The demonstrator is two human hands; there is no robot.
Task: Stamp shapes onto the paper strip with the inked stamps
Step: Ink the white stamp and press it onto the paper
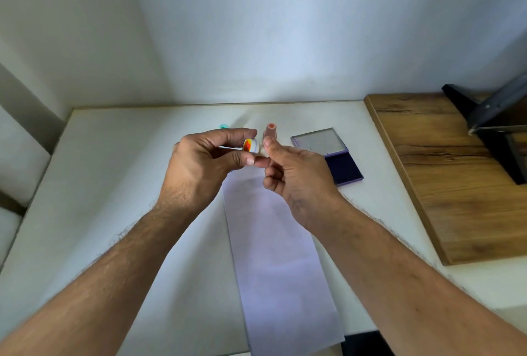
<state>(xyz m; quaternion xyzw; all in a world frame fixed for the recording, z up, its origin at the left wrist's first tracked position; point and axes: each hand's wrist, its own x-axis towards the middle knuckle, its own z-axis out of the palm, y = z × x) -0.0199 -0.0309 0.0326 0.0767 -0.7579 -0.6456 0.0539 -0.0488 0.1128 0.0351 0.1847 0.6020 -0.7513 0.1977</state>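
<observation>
Head view: left hand (pixel 199 162) pinched a small stamp (pixel 251 146) above the paper strip (pixel 273 241); right hand (pixel 293 173), half-curled, held nothing. Best inked squarely on the pad (pixel 343 166) beside the strip.

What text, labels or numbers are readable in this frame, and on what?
None readable.
small stamp in the left hand: red and yellow picture on its end, no legible text.
ink pad lid: faint marks, too blurred to read.
paper strip: no print visible.
pink stamp: no lettering.

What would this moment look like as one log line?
left hand: holds small stamp | right hand: reaching it | paper strip: unstamped | ink pad: open
</observation>
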